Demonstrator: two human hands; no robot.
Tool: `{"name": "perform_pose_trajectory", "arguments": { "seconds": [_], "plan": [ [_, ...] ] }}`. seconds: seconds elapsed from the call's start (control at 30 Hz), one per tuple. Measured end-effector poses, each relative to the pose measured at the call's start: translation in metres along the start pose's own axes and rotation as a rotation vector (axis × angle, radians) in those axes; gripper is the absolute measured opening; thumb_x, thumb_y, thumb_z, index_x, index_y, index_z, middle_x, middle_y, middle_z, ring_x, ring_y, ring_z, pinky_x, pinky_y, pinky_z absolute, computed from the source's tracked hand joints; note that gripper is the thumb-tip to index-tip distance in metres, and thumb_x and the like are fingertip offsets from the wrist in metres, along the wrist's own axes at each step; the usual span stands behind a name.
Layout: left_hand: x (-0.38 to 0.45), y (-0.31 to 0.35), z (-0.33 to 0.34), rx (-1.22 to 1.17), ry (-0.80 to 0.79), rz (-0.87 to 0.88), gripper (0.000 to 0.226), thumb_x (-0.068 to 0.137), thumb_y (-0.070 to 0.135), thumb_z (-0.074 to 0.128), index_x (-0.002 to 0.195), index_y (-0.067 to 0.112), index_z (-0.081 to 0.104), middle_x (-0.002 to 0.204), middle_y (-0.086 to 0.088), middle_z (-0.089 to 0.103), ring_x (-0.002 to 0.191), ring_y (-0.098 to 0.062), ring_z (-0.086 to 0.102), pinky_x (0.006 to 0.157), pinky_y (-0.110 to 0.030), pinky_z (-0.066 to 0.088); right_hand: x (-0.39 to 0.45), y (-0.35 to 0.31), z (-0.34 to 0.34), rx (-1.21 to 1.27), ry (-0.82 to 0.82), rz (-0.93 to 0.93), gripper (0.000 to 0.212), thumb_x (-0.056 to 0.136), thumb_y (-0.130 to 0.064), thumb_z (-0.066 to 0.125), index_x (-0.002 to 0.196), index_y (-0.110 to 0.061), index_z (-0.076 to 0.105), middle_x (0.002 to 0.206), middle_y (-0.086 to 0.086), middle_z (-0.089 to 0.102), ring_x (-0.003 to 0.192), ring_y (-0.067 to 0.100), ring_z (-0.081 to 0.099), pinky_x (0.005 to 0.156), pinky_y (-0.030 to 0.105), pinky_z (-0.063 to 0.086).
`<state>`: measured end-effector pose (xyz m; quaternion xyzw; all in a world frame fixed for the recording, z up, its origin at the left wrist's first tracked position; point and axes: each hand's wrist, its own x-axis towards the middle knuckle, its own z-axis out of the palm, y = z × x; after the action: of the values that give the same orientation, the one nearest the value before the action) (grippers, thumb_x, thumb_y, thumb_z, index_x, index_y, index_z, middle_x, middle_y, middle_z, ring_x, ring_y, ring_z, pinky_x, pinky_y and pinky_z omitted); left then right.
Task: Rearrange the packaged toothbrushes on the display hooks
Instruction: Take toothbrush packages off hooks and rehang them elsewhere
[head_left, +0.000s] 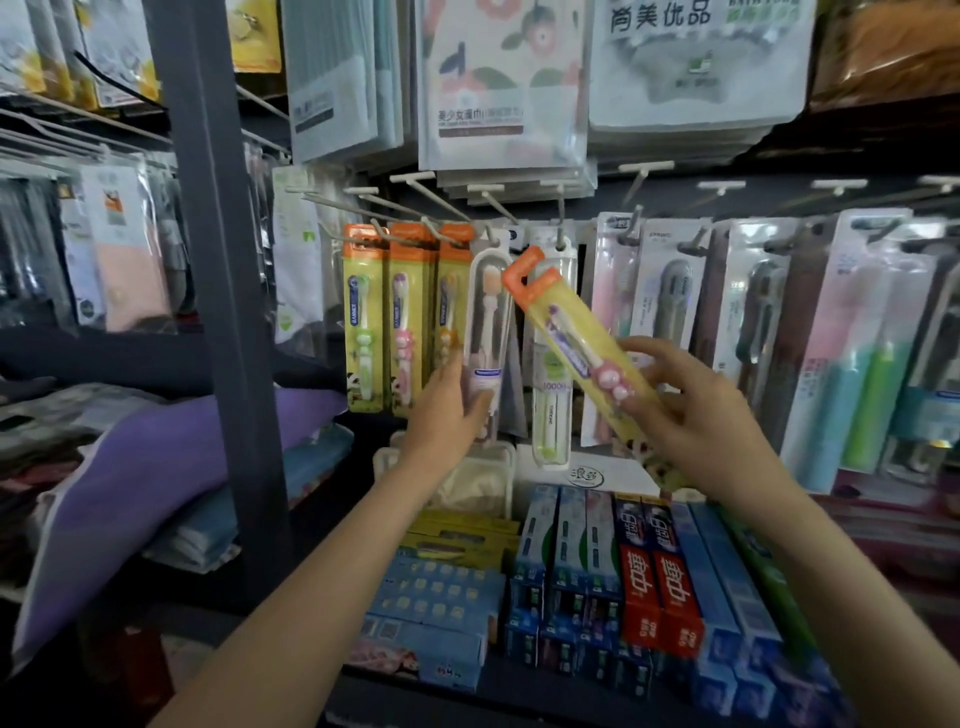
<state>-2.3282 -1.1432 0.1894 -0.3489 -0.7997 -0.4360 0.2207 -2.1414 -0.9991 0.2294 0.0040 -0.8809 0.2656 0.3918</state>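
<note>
My right hand (691, 410) grasps a yellow pack (582, 338), tilted free of the hooks (441, 234) for rehanging; my left hand (452, 410) holds the clear pack (488, 312) steady.

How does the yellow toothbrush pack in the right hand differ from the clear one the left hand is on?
The yellow pack is off the hooks, tilted, held by the right hand; the clear pack hangs upright from a hook, with the left hand gripping its lower end. The yellow pack is opaque yellow with an orange top; the clear pack is see-through with a rounded top. Both are slim and show a single toothbrush.
</note>
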Motion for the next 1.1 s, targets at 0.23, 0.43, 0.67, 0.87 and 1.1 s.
{"name": "perform_pose_trajectory", "arguments": {
  "seconds": [0.23, 0.43, 0.67, 0.87, 1.1],
  "plan": [
    [-0.019, -0.025, -0.037, -0.036, 0.115, -0.061, 0.059, 0.092, 0.008, 0.051, 0.145, 0.015, 0.026, 0.105, 0.003, 0.054, 0.096, -0.013, 0.055, 0.078, -0.022, 0.041, 0.035, -0.026, 0.059, -0.035, -0.078, -0.181, 0.042, 0.092, -0.018, 0.055, 0.133, -0.023, 0.046, 0.109, -0.001, 0.063, 0.087, 0.019, 0.063, 0.068, 0.029, 0.051],
    [-0.026, -0.049, -0.091, 0.040, 0.151, -0.155, 0.056, 0.091, 0.002, 0.050, 0.142, 0.010, 0.028, 0.110, 0.001, 0.053, 0.095, -0.012, 0.052, 0.082, -0.023, 0.040, 0.091, -0.051, 0.120, -0.008, -0.062, -0.155, 0.046, 0.092, -0.009, 0.052, 0.137, -0.012, 0.044, 0.125, 0.014, 0.059, 0.113, 0.030, 0.054, 0.089, 0.031, 0.039],
    [-0.036, -0.049, -0.099, 0.075, 0.127, -0.082, 0.051, 0.088, 0.001, 0.052, 0.135, 0.012, 0.036, 0.104, 0.005, 0.056, 0.094, -0.014, 0.057, 0.085, -0.027, 0.046, 0.081, -0.057, 0.159, 0.129, 0.179, -0.036, 0.045, 0.095, -0.005, 0.044, 0.140, -0.007, 0.037, 0.124, 0.012, 0.040, 0.103, 0.022, 0.048, 0.083, 0.010, 0.028],
    [-0.037, -0.047, -0.099, 0.081, 0.123, -0.098, 0.049, 0.089, 0.002, 0.051, 0.134, 0.013, 0.036, 0.107, 0.002, 0.058, 0.090, -0.012, 0.057, 0.084, -0.027, 0.046, 0.074, -0.050, 0.163, 0.138, 0.237, -0.077, 0.045, 0.093, -0.003, 0.046, 0.138, -0.006, 0.039, 0.111, 0.004, 0.034, 0.092, 0.008, 0.035, 0.084, 0.006, 0.025],
    [-0.035, -0.027, -0.079, 0.020, 0.137, -0.076, 0.046, 0.090, 0.003, 0.049, 0.134, 0.012, 0.037, 0.101, 0.005, 0.054, 0.091, -0.013, 0.055, 0.082, -0.032, 0.047, 0.046, -0.035, 0.126, 0.014, 0.279, -0.227, 0.042, 0.085, 0.007, 0.053, 0.125, -0.005, 0.050, 0.114, 0.009, 0.039, 0.097, 0.009, 0.039, 0.088, 0.009, 0.034]
  ]
}}
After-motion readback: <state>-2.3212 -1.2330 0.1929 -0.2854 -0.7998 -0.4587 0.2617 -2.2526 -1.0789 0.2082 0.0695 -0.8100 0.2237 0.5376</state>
